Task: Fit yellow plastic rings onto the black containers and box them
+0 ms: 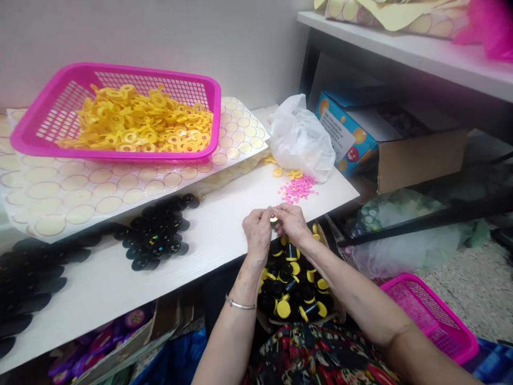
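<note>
My left hand (258, 230) and my right hand (291, 222) meet at the table's front edge, fingers pinched together around a small round piece (273, 218) with a pink spot on it. Its details are too small to tell. Just beyond the hands, small pink pieces (298, 189) lie scattered on the white table (224, 214), with a few yellow rings (294, 174) beside a white plastic bag (300, 139). Below my hands, a box holds black cylinders with yellow caps (284, 308).
A pink basket (216, 117) of yellow rings stands on sticker sheets (108, 205) at the back left. Black round parts (156, 235) cover areas of the table's left. A blue carton (348, 133) and another pink basket (460, 331) are at the right.
</note>
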`<state>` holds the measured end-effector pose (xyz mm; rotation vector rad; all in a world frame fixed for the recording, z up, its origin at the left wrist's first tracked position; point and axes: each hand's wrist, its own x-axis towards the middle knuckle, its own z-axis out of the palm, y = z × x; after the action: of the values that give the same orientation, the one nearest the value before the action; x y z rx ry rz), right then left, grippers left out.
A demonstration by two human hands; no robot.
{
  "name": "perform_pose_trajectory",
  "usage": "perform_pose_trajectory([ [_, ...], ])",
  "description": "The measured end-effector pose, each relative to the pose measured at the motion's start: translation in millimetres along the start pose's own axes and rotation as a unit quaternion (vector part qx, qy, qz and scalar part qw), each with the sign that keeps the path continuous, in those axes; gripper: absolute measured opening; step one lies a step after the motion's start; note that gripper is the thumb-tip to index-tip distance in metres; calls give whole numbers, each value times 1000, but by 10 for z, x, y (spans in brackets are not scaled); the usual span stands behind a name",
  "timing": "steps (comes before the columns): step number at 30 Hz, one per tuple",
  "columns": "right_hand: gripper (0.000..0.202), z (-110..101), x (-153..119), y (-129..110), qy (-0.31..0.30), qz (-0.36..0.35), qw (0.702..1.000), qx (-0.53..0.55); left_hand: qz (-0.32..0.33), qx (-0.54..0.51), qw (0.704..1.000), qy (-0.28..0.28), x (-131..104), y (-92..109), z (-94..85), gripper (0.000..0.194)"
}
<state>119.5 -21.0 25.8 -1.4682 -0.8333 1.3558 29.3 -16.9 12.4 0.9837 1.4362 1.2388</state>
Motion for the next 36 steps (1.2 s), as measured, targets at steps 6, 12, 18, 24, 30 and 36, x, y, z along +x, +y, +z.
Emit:
perform_pose_trajectory([
  [6, 20, 8, 16, 23, 9, -22, 1000, -16, -13, -22, 1000, 9, 6, -45, 32, 25],
  [12, 25, 6, 21, 18, -15, -36, 999, 27, -7, -72, 989, -132, -96, -3, -141, 36],
  [18, 38, -117, -126, 47, -63, -44, 993, 92, 44, -16, 989, -139, -111, 18, -216, 37],
  [24, 38, -518, -580, 119, -141, -1, 968, 210, 136, -19, 977, -164, -471, 90, -266, 30],
  [30, 38, -681, -881, 334, -222, 48, 950, 215, 276, 157, 926, -204, -872, -43, -380, 24],
  [36, 29, -667, -1156, 490, -220, 4, 974, 46, 355, 225, 881, -217, -1248, -293, -430, 15],
])
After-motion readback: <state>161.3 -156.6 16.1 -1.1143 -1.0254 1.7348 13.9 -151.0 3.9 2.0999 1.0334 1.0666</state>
